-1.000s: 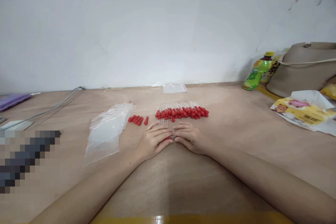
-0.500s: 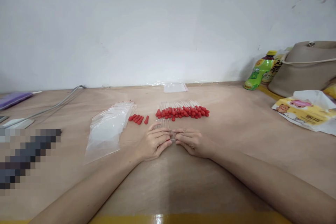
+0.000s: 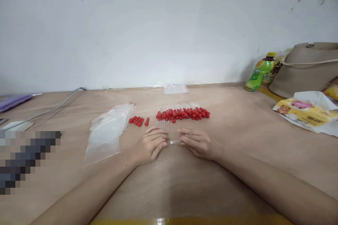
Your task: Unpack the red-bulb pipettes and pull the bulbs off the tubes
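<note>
Thin clear tubes stand out from under the fingers of my left hand, which rests closed on the table; what it grips is hidden. A short clear tube piece lies crosswise between my hands. Its right end meets the fingertips of my right hand, whose fingers are pressed together. Beyond my hands is a row of clear droppers with red bulbs, bulbs toward me. Several loose red bulbs lie to the left of that row.
Overlapping clear zip bags lie on the left, with a grey cable behind. A small bag is near the wall. On the right are a green bottle, a beige bag and a yellow printed package.
My hands have moved apart, my left hand slightly left and my right hand slightly right. More of the clear tubes between them now shows.
</note>
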